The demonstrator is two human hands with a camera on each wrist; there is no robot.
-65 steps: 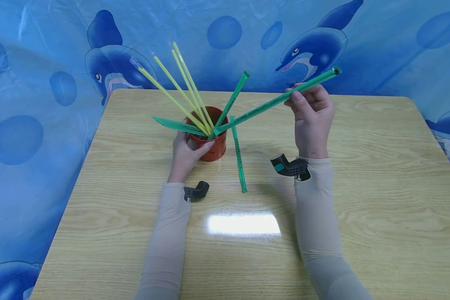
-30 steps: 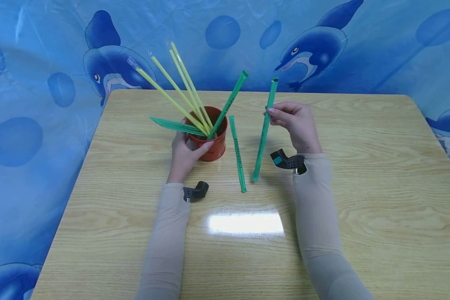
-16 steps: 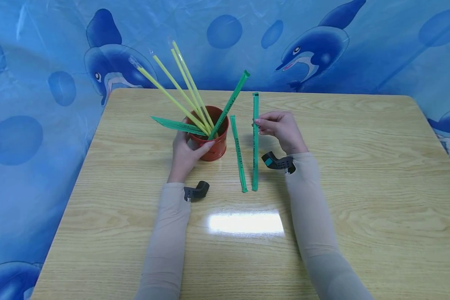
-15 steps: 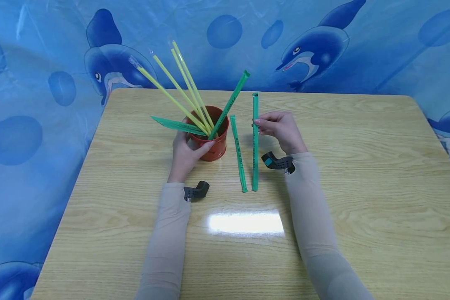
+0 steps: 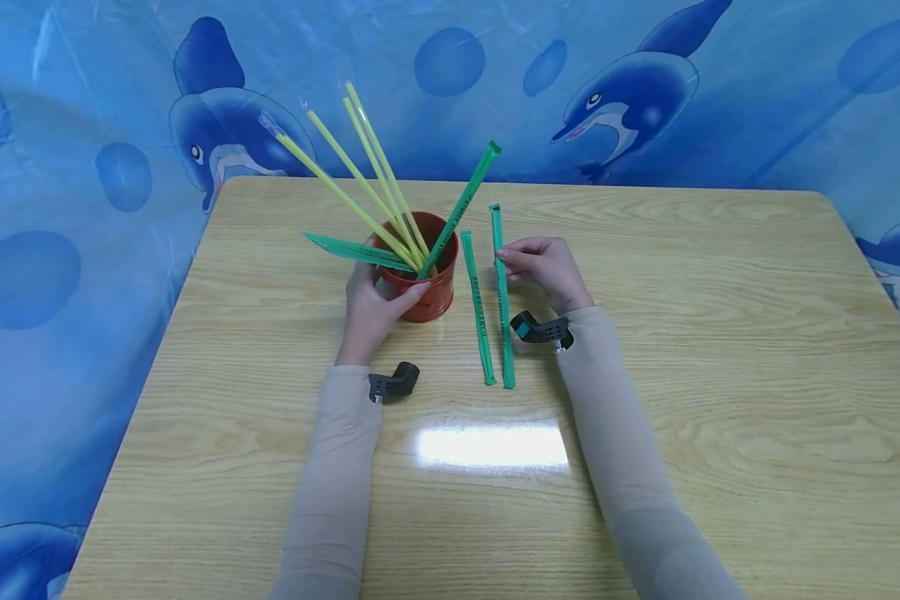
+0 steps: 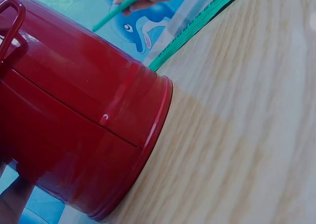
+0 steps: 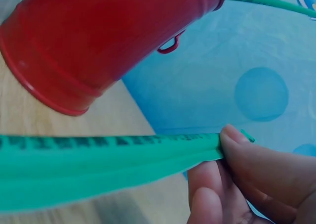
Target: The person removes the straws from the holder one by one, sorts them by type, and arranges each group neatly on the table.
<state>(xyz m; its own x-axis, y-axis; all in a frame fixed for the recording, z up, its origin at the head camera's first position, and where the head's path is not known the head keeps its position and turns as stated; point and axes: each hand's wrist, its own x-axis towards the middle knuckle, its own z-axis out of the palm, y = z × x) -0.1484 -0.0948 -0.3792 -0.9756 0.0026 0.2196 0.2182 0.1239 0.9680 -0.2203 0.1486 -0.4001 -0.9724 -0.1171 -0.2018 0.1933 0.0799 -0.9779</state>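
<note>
At a table, left fingers grip a red pot of straws; right fingers pinch another straw.

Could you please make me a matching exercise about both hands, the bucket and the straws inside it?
Things:
1. bucket
2. straws
3. left hand
4. right hand

Colours or states:
A. pinches a long green packet
B. yellow
C. holds the bucket
D. red

Right pairs: 1-D, 2-B, 3-C, 4-A
</note>
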